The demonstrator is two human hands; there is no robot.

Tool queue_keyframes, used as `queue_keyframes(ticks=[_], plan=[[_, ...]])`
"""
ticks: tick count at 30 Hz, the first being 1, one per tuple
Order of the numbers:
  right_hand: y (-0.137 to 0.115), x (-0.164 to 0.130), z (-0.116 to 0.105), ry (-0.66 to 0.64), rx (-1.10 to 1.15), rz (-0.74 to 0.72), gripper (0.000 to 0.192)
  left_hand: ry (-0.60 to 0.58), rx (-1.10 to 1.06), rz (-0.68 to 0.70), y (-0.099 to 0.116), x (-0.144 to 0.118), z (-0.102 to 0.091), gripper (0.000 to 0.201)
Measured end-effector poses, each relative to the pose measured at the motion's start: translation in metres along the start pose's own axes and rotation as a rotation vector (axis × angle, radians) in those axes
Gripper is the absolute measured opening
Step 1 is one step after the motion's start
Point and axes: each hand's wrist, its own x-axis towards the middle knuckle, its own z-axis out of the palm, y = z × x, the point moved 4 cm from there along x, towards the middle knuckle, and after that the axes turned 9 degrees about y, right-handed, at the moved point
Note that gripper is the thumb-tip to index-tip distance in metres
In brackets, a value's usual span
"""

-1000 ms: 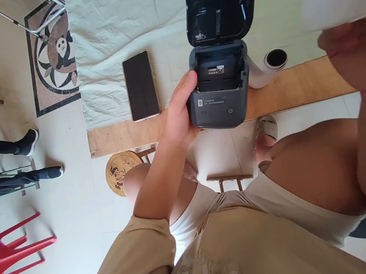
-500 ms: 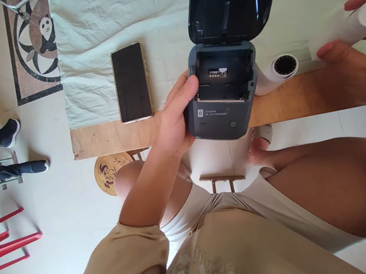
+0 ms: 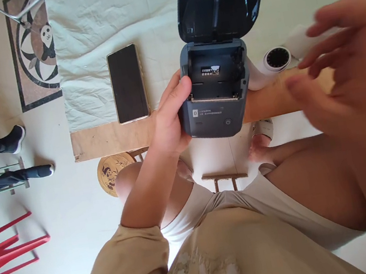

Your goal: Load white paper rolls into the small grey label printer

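1. The right hand (image 3: 344,77) hangs blurred, nearest the camera, to the right of the printer (image 3: 215,99); its fingers are spread loosely and hold nothing.
2. The left hand (image 3: 169,120) grips the printer's left side, thumb on its top edge, fingers curled round it.
3. The printer sits at the near edge of the table (image 3: 113,137), lid (image 3: 219,0) raised, its paper bay bare.
4. A paper roll (image 3: 274,63) lies just right of the printer, touching its side.
5. A phone (image 3: 127,83) lies face up left of the printer, on the white cloth (image 3: 107,18).
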Motion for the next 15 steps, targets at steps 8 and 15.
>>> queue_keyframes(ticks=[8,15], plan=[[0.002,0.016,0.051,-0.142,-0.193,-0.231,0.053,-0.019,-0.002,0.061,0.002,0.001,0.001,0.041],[-0.019,0.016,0.035,-0.056,-0.054,-0.037,0.069,-0.054,-0.005,0.021,0.003,0.002,0.002,0.028]])
